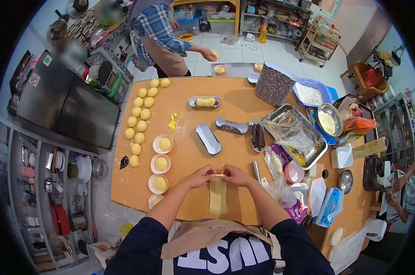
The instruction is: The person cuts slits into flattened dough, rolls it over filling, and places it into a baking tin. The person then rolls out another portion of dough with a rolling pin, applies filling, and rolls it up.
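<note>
A flat, long strip of dough [218, 198] lies on the wooden table right in front of me. My left hand [203, 176] pinches the left corner of its far end. At the right corner of that same end, my right hand [233, 176] is closed on the dough, and the end looks slightly rolled between my fingers. Beyond my hands lie an open paper loaf mould [208, 139] and a second patterned mould [231, 126]. Farther off, a mould holds a ridged dough roll [205, 101]. Dough balls in paper cups [161, 163] stand left of my left arm.
Several dough balls [142, 125] line the table's left side. A metal tray with plastic wrap [295, 133], dark sticks [258, 136], a metal rolling pin [256, 172] and a blue tissue pack [329, 207] crowd the right. Across the table, a person in a plaid shirt [154, 32] stands.
</note>
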Action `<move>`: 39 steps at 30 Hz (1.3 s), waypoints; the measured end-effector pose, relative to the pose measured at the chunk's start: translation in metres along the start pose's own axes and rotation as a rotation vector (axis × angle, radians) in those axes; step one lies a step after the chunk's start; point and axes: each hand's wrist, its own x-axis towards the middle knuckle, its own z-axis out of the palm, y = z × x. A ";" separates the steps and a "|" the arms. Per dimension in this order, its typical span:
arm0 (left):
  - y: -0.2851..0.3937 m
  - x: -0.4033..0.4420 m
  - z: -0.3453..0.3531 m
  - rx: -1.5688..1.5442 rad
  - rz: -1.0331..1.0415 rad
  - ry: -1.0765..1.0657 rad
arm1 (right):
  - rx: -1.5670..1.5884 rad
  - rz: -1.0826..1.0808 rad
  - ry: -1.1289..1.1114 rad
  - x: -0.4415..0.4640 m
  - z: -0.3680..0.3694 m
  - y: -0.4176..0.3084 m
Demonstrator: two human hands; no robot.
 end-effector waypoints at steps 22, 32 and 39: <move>-0.003 -0.007 0.001 0.922 0.284 0.438 | -0.343 -0.139 0.646 -0.010 0.007 -0.009; 0.019 -0.041 0.033 1.251 0.138 0.095 | -0.715 -0.159 0.376 -0.038 0.024 -0.011; 0.036 -0.032 0.040 1.251 0.092 0.005 | -0.864 -0.003 0.858 -0.055 -0.061 0.027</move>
